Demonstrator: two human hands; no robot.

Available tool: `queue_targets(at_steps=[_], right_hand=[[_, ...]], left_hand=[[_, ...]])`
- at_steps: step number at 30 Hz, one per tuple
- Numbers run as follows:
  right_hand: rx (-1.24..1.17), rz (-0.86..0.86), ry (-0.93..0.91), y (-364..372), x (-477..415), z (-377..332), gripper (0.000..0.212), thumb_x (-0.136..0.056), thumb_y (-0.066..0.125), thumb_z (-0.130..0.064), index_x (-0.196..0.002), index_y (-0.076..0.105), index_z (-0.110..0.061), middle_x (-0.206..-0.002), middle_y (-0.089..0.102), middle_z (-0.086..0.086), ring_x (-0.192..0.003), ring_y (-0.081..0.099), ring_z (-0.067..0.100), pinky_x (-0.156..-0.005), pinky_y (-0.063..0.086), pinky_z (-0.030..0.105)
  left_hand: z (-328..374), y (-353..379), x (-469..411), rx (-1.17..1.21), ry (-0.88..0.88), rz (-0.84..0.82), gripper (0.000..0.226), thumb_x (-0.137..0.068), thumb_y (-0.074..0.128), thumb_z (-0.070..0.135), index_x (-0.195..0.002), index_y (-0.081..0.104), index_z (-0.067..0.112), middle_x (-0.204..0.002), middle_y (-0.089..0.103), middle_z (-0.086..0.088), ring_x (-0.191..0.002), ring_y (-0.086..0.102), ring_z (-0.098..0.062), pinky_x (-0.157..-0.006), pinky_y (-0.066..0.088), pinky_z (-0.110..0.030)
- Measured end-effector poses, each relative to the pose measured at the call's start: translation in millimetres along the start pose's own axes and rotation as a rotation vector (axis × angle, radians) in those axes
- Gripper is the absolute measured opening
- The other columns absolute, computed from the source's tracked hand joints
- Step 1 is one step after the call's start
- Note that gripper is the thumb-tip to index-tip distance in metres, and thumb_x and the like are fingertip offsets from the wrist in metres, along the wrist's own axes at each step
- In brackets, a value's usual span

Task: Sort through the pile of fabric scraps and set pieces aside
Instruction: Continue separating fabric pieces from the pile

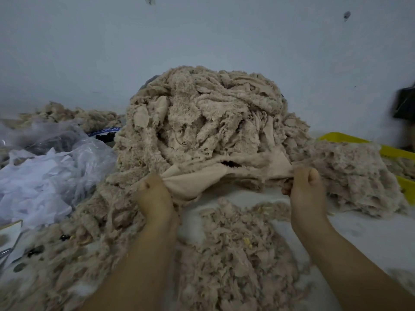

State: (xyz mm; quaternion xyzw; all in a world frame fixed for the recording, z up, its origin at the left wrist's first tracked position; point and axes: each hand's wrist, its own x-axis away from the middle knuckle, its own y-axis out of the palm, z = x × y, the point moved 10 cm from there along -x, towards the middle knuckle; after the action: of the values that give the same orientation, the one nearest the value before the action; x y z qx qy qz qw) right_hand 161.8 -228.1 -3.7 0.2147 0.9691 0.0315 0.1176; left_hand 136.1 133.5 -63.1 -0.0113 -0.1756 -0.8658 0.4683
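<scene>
Head view: our left hand point(155, 196) and right hand point(305, 187), fingers curled tight, stretch one beige plush scrap point(215, 176) at the foot of the pile point(208, 117). Next we pull it free, perhaps toward the right-hand stack point(350, 171)

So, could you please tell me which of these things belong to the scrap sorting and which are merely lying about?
In the job: big scrap pile, beige piece gripped by left hand and right hand, flatter stack at right, perhaps the yellow tray beside it.
Lying about: plastic bag of white offcuts, dark object by the wall.
</scene>
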Motion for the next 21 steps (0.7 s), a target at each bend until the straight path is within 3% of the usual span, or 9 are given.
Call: queue_targets(at_steps=[2,4,6,8,11,13,15,17,21], right_hand=[[0.057,-0.043,-0.03,4,1,-1,0.028,-0.102,0.045,-0.021,-0.076,0.041,-0.015,-0.07,0.046,0.004,-0.062,0.044,0.018,-0.065,0.043,0.044],[0.117,-0.124,-0.096,18,8,-5,0.029,-0.099,0.051,-0.02,-0.072,0.039,-0.015,-0.066,0.046,-0.002,-0.059,0.044,0.014,-0.061,0.044,0.045],[0.191,-0.248,-0.196,38,19,-12,0.03,-0.095,0.054,-0.019,-0.07,0.037,-0.016,-0.059,0.041,-0.012,-0.051,0.037,0.006,-0.054,0.039,0.03],[0.251,-0.354,-0.281,52,29,-18,0.031,-0.094,0.056,-0.019,-0.069,0.036,-0.019,-0.055,0.039,-0.015,-0.047,0.033,0.002,-0.047,0.032,0.015],[0.264,-0.456,-0.309,62,38,-20,0.031,-0.095,0.056,-0.024,-0.071,0.037,-0.019,-0.054,0.038,-0.015,-0.047,0.032,0.002,-0.045,0.031,0.015],[0.275,-0.499,-0.303,66,42,-21,0.031,-0.095,0.056,-0.025,-0.071,0.038,-0.017,-0.054,0.039,-0.015,-0.047,0.033,0.002,-0.046,0.031,0.013],[0.299,-0.543,-0.306,72,47,-20,0.031,-0.097,0.055,-0.025,-0.072,0.04,-0.014,-0.055,0.04,-0.015,-0.047,0.034,0.002,-0.046,0.031,0.013],[0.33,-0.591,-0.309,78,52,-18,0.03,-0.098,0.055,-0.025,-0.076,0.043,-0.009,-0.059,0.04,-0.013,-0.049,0.034,0.002,-0.047,0.031,0.014],[0.368,-0.632,-0.355,84,59,-22,0.029,-0.098,0.056,-0.022,-0.077,0.045,-0.005,-0.071,0.041,-0.005,-0.057,0.038,0.003,-0.055,0.034,0.014]], left_hand=[[14,10,10,-0.139,0.16,-0.06,0.02,-0.099,0.052,0.028,-0.085,0.054,0.013,-0.082,0.055,-0.008,-0.075,0.05,-0.022,-0.064,0.041,-0.034],[45,28,41,-0.379,0.519,-0.151,0.001,-0.096,0.054,0.019,-0.096,0.054,0.019,-0.1,0.055,0.0,-0.096,0.051,-0.019,-0.08,0.044,-0.031],[66,51,81,-0.465,0.848,-0.322,0.005,-0.095,0.052,0.023,-0.099,0.055,0.024,-0.105,0.051,0.007,-0.102,0.046,-0.01,-0.089,0.034,-0.016],[62,72,113,-0.472,0.961,-0.57,0.03,-0.097,0.042,0.039,-0.089,0.061,0.017,-0.096,0.058,0.006,-0.096,0.05,-0.011,-0.084,0.036,-0.014],[36,90,129,-0.503,0.771,-0.863,0.069,-0.095,0.029,0.061,-0.089,0.065,0.003,-0.094,0.066,-0.009,-0.092,0.059,-0.019,-0.082,0.047,-0.03],[23,91,118,-0.572,0.627,-0.879,0.074,-0.095,0.026,0.072,-0.087,0.065,0.009,-0.092,0.068,-0.004,-0.085,0.06,-0.01,-0.077,0.047,-0.024],[12,87,104,-0.573,0.435,-0.863,0.059,-0.094,0.033,0.071,-0.08,0.066,0.024,-0.081,0.067,0.018,-0.072,0.057,0.009,-0.064,0.044,-0.01],[-4,86,98,-0.478,0.183,-0.892,0.035,-0.095,0.047,0.062,-0.083,0.069,0.038,-0.084,0.071,0.029,-0.075,0.061,0.016,-0.064,0.046,-0.007],[-12,88,94,-0.209,-0.031,-0.895,0.03,-0.098,0.061,0.035,-0.074,0.077,0.026,-0.086,0.076,0.003,-0.089,0.071,-0.015,-0.085,0.055,-0.031]])
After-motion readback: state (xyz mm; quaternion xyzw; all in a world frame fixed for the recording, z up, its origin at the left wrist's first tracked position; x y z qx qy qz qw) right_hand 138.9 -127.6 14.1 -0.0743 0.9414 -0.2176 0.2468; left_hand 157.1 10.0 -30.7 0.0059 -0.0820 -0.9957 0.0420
